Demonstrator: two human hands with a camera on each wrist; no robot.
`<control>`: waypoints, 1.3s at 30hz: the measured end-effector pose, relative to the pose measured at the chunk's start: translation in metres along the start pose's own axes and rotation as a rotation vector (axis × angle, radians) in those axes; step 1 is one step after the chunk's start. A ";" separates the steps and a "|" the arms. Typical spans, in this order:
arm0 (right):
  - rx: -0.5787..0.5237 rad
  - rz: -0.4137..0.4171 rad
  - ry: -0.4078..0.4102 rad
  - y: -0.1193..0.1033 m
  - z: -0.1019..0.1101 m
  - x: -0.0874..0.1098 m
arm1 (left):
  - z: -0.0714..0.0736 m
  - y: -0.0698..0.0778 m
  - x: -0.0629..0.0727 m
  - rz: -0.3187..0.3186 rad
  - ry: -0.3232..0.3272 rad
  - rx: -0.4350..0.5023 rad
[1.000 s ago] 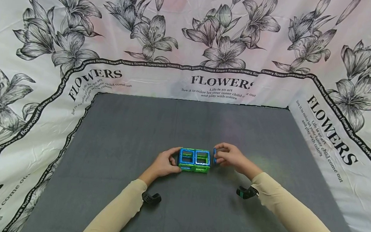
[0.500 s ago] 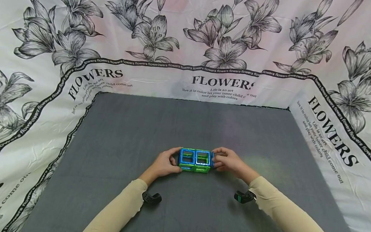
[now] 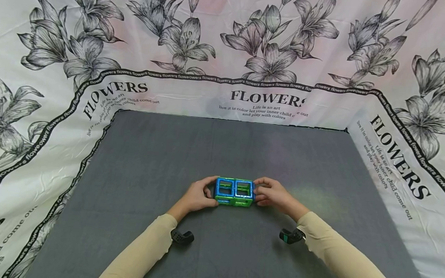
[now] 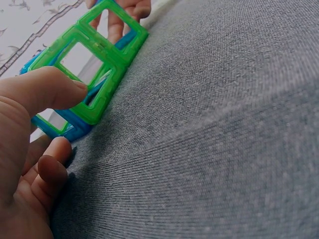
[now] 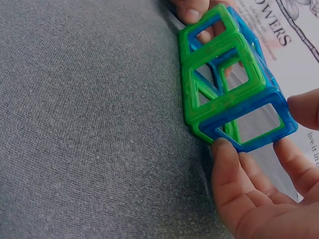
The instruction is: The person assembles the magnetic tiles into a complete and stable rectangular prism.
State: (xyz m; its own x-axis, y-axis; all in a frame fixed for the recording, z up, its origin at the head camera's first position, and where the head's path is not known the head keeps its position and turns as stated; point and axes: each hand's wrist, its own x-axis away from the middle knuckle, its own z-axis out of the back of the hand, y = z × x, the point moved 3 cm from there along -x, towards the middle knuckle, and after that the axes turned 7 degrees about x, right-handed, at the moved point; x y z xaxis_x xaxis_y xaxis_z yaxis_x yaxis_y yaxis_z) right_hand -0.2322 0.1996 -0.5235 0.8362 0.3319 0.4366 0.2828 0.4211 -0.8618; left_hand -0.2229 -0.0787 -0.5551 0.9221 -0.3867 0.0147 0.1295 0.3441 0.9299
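Note:
A hollow two-cell box point(image 3: 235, 188) of magnetic tiles sits on the dark grey cloth, with blue squares on top and green squares along the near side. My left hand point(image 3: 197, 195) grips its left end; in the left wrist view the thumb point(image 4: 57, 89) lies against a green tile point(image 4: 79, 37). At the opposite end, my right hand point(image 3: 274, 193) holds a blue square tile point(image 5: 239, 110) by its edges, thumb on one side and fingertips on the other. In the right wrist view that tile lies against the box's open end, touching the green side.
Dark grey cloth point(image 3: 221, 152) covers the work surface. White fabric with printed flowers point(image 3: 268, 62) rises behind it and along both sides. A black band point(image 3: 182, 238) is on the left wrist, another black band point(image 3: 292, 236) on the right.
My right hand has moved left, bringing the blue tile from a small gap away to the box's right end. The left hand and the box have stayed put.

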 end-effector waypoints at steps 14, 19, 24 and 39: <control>-0.032 -0.020 0.025 -0.003 -0.004 0.002 | 0.000 -0.002 0.000 -0.001 0.000 -0.017; -0.083 -0.026 0.030 -0.003 -0.006 0.003 | 0.000 -0.001 0.000 0.000 -0.005 -0.007; -0.129 -0.014 0.020 -0.003 -0.006 0.003 | 0.000 0.000 0.000 -0.004 -0.011 0.010; -0.180 0.026 0.051 -0.007 -0.008 0.001 | 0.002 -0.001 0.000 0.001 -0.013 -0.004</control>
State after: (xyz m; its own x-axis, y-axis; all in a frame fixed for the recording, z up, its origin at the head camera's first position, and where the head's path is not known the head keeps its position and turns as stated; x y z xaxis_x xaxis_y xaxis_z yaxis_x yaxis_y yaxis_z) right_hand -0.2293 0.1907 -0.5189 0.8657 0.2957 0.4038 0.3365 0.2533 -0.9070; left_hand -0.2235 -0.0803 -0.5553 0.9174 -0.3975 0.0207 0.1301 0.3484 0.9283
